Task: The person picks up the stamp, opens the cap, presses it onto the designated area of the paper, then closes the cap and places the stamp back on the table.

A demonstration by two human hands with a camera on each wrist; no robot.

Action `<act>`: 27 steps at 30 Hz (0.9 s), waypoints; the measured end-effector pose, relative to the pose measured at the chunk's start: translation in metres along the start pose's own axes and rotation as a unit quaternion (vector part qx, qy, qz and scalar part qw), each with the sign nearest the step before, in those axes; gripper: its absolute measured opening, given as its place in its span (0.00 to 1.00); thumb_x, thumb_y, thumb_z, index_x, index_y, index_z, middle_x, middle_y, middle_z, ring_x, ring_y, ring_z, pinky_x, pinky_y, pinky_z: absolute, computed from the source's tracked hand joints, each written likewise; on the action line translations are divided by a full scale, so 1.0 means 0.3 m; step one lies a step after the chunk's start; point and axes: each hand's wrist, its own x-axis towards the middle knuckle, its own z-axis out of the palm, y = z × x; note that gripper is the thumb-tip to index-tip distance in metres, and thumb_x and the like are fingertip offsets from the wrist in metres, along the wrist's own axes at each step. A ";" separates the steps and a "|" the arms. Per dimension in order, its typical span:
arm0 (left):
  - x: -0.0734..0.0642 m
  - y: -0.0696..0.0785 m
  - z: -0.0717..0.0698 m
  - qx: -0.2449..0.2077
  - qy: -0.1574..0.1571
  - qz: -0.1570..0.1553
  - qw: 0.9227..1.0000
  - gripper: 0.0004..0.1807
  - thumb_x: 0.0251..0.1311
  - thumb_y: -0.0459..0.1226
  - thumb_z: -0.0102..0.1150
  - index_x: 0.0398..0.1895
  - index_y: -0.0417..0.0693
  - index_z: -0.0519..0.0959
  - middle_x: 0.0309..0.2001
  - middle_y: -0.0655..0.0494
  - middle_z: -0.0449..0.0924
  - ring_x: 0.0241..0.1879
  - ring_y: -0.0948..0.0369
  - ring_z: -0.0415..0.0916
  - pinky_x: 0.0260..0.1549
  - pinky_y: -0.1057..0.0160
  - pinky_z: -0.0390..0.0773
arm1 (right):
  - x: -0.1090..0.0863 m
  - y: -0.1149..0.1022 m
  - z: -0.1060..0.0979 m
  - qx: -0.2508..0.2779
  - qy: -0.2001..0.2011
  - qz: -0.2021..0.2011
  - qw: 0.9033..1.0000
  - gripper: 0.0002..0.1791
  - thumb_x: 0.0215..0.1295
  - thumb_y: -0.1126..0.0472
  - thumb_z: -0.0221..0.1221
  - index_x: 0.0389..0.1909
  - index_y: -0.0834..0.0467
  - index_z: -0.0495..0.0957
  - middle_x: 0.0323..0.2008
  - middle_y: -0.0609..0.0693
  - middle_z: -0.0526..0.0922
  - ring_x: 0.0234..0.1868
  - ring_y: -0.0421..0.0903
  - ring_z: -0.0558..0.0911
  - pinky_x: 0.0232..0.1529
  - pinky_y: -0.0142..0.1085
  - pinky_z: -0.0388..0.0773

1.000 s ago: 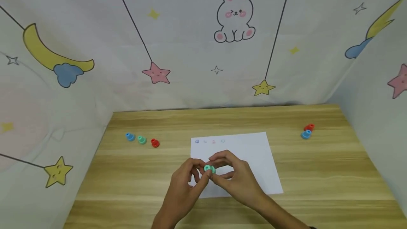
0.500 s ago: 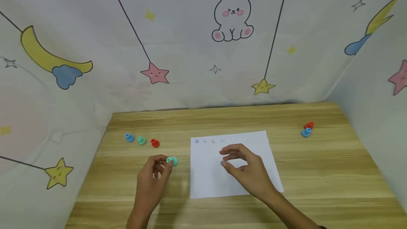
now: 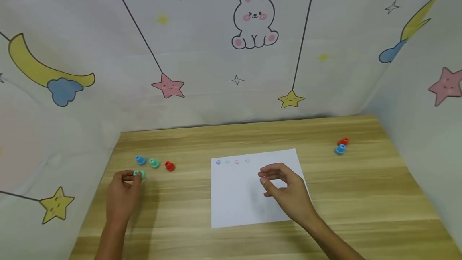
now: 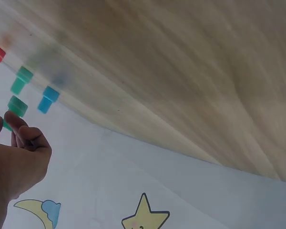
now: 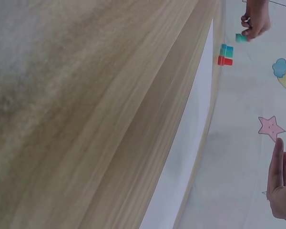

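In the head view my left hand pinches a small green stamp between thumb and fingers, at the left of the table. The left wrist view shows this held stamp above the tabletop, its narrow end at the fingertips. Just beyond it stand a blue stamp, another green stamp and a red stamp in a loose row. Over the right part of a white sheet of paper, my right hand hangs with relaxed fingers and holds nothing.
Several faint coloured marks run along the paper's top left edge. At the back right, a red stamp and a blue stamp stand close together. A printed cloth hangs behind and beside the wooden table.
My left hand has carried the green stamp from over the paper leftward, close to the row of stamps. My right hand has let go of it and drawn slightly right.
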 end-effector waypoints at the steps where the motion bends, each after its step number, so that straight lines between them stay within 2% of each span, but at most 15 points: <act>1: 0.012 -0.014 -0.002 0.007 0.001 -0.002 1.000 0.25 0.79 0.49 0.53 0.62 0.36 0.76 0.50 0.42 0.84 0.30 0.67 0.75 0.22 0.66 0.75 | 0.001 0.001 -0.001 0.000 0.001 -0.001 1.000 0.14 0.73 0.67 0.66 0.56 0.59 0.80 0.52 0.54 0.87 0.51 0.46 0.87 0.38 0.44 0.90; 4: 0.036 -0.050 -0.003 0.024 0.011 -0.005 1.000 0.24 0.79 0.47 0.54 0.60 0.34 0.77 0.48 0.39 0.85 0.28 0.67 0.75 0.21 0.67 0.75 | 0.005 0.004 -0.005 -0.003 0.003 0.000 1.000 0.13 0.73 0.67 0.66 0.55 0.59 0.81 0.51 0.53 0.87 0.51 0.45 0.87 0.38 0.43 0.90; 10: 0.050 -0.089 0.003 0.046 0.025 -0.018 0.998 0.21 0.77 0.44 0.56 0.58 0.33 0.78 0.47 0.37 0.86 0.28 0.68 0.74 0.21 0.68 0.73 | 0.007 0.011 -0.014 -0.002 -0.002 0.007 1.000 0.12 0.74 0.64 0.66 0.55 0.59 0.81 0.51 0.52 0.87 0.51 0.45 0.87 0.38 0.43 0.90; 15: 0.058 -0.096 0.003 0.047 0.013 -0.026 0.998 0.23 0.77 0.43 0.55 0.59 0.30 0.76 0.48 0.33 0.85 0.36 0.50 0.82 0.23 0.68 0.72 | 0.010 0.017 -0.019 -0.001 -0.001 0.006 1.000 0.12 0.74 0.63 0.66 0.55 0.59 0.81 0.51 0.53 0.87 0.51 0.46 0.87 0.38 0.43 0.90; 18: 0.063 -0.103 0.007 0.045 0.005 -0.035 0.998 0.24 0.78 0.43 0.54 0.60 0.29 0.75 0.49 0.31 0.84 0.42 0.43 0.83 0.24 0.68 0.72 | 0.011 0.021 -0.022 -0.001 0.001 0.008 1.000 0.11 0.74 0.64 0.66 0.54 0.57 0.81 0.51 0.53 0.87 0.51 0.48 0.87 0.37 0.43 0.90; 27: 0.084 -0.105 0.030 0.052 0.005 -0.030 0.998 0.25 0.77 0.44 0.54 0.60 0.29 0.75 0.47 0.32 0.85 0.37 0.47 0.82 0.24 0.67 0.71 | 0.018 0.031 -0.034 0.000 0.008 0.008 1.000 0.11 0.74 0.65 0.65 0.54 0.61 0.81 0.50 0.57 0.87 0.52 0.55 0.87 0.38 0.42 0.90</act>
